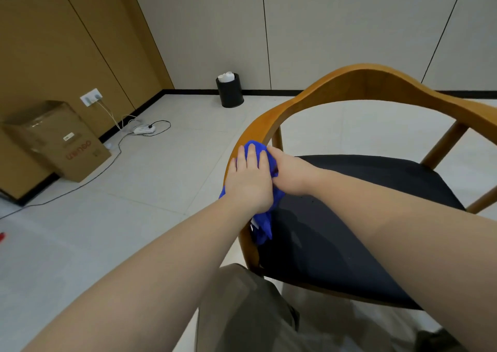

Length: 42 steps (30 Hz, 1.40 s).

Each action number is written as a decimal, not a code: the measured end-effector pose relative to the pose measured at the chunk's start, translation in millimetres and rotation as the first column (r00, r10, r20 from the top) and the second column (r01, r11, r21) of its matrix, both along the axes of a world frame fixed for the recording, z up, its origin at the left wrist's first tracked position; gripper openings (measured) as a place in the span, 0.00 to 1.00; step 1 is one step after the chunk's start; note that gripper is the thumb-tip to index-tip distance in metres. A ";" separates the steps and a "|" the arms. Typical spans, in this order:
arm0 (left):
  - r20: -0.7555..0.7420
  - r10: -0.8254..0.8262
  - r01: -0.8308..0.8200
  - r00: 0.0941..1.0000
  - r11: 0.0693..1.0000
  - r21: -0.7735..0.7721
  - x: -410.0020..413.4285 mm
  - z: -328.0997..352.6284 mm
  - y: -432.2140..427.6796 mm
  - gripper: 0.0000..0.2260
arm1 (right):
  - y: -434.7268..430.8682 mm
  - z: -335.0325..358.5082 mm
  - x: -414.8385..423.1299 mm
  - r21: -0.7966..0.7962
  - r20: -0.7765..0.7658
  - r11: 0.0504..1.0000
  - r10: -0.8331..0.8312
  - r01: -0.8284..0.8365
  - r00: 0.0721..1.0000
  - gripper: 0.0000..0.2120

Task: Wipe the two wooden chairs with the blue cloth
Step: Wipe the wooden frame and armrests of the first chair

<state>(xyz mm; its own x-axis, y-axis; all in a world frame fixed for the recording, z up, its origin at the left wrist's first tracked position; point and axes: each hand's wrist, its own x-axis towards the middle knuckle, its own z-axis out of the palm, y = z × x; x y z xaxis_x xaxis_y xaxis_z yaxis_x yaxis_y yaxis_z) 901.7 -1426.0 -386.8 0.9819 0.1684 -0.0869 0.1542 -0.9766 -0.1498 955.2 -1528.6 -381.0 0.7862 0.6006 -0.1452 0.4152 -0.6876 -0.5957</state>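
A wooden chair (349, 78) with a curved back rail and a black seat stands in front of me. The blue cloth (262, 224) is draped over the chair's left armrest, with its end hanging down beside the seat. My left hand (248, 179) lies flat on the cloth with straight fingers, pressing it onto the armrest. On the inner side of the rail, my right hand (289, 170) grips the cloth, its fingers hidden behind the fabric. Only one chair is in view.
A black waste bin (230, 90) stands at the far wall. A cardboard box (57, 139) sits at the left wall, near a socket and a power strip (144, 129) with cables across the tiled floor. My trouser leg (242, 311) is at the bottom.
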 end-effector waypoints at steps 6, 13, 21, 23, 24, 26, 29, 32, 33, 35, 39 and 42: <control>0.044 -0.076 0.078 0.996 0.996 -0.049 -26.0 -3.5 1.1 0.42 | -8.9 4.5 -15.5 -0.041 0.012 0.995 0.086 -0.085 0.996 0.42; 0.017 -0.229 0.229 0.973 0.965 -0.126 -42.5 -0.1 21.2 0.42 | -11.6 15.5 -23.1 -0.066 0.021 0.988 0.139 -0.137 0.990 0.45; -0.041 -0.520 0.517 0.853 0.853 -0.069 -58.2 8.2 52.6 0.37 | -4.3 15.7 -22.9 -0.108 -0.048 0.985 0.132 -0.137 0.990 0.40; -0.036 -0.590 0.590 0.806 0.807 -0.020 -59.0 8.5 58.3 0.36 | -2.5 17.5 -23.8 -0.138 -0.050 0.981 0.133 -0.138 0.990 0.42; -0.030 -0.619 0.619 0.785 0.785 -0.001 -58.6 8.5 60.8 0.35 | -1.6 18.5 -24.3 -0.151 -0.047 0.979 0.132 -0.138 0.990 0.43; -0.019 -0.670 0.670 0.742 0.742 0.038 -58.0 9.0 66.0 0.34 | 0.5 20.3 -25.6 -0.178 -0.040 0.975 0.127 -0.132 0.991 0.44; -0.006 -0.733 0.729 0.681 0.677 0.101 -58.8 8.4 77.6 0.35 | 3.3 21.4 -29.5 -0.218 -0.031 0.969 0.114 -0.118 0.993 0.46; 0.003 -0.769 0.757 0.639 0.629 0.176 -61.7 6.2 92.8 0.36 | 6.3 23.4 -39.3 -0.229 0.032 0.968 0.116 -0.106 0.993 0.50; 0.005 -0.781 0.765 0.625 0.614 0.197 -63.0 5.6 97.9 0.36 | 7.9 24.3 -43.6 -0.250 0.092 0.962 0.133 -0.107 0.987 0.53; 0.015 -0.808 0.782 0.588 0.574 0.241 -64.6 3.7 107.2 0.35 | 12.9 25.8 -52.4 -0.293 0.192 0.949 0.181 -0.120 0.964 0.56; 0.074 -0.874 0.813 0.479 0.474 0.339 -67.1 0.9 121.1 0.30 | 28.1 28.5 -65.5 -0.348 0.254 0.920 0.276 -0.178 0.927 0.53; 0.140 -0.889 0.797 0.437 0.454 0.398 -66.9 -1.7 133.1 0.25 | 37.8 27.2 -68.5 -0.366 0.284 0.914 0.287 -0.173 0.915 0.54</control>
<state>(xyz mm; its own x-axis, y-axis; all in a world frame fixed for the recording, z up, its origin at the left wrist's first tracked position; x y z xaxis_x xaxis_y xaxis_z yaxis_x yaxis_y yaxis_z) 834.8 -1292.9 -388.5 0.5991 -0.7908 0.1253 -0.6488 -0.5712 -0.5029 886.7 -1490.9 -353.8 0.6684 0.7332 -0.1252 0.7162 -0.6799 -0.1579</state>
